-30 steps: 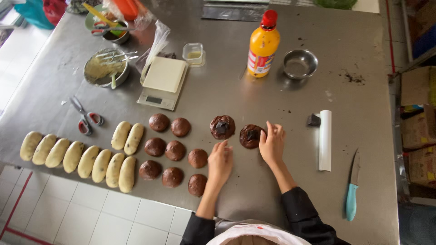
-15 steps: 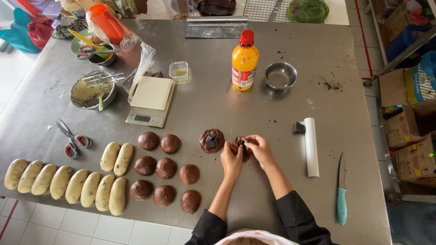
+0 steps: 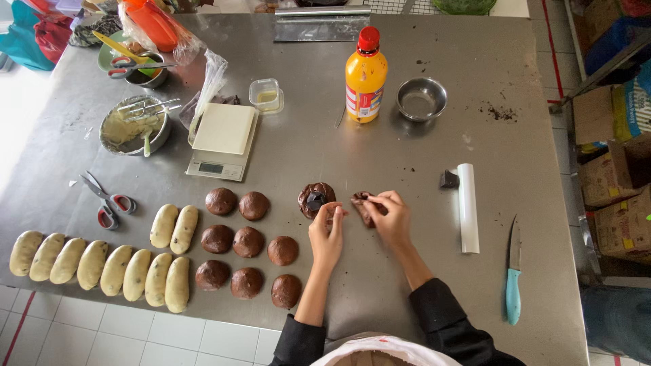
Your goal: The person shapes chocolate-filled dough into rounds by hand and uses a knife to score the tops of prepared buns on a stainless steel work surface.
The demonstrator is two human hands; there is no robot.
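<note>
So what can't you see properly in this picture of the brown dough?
Head view, the only one:
- The dough piece under the right hand: the fingers cover most of it.
- What the left hand pinches: too small to tell.
- The dark filling in the open dough ball: its kind is unclear.
- The steel bowl contents: glare hides them.
- The green thing at the top edge: cut off.

Dough balls (image 3: pixel 247 242) left of hands (image 3: pixel 359 224), scraper (image 3: pixel 468 207) and knife (image 3: pixel 513 281) right, bottle (image 3: pixel 365 76) behind
</note>
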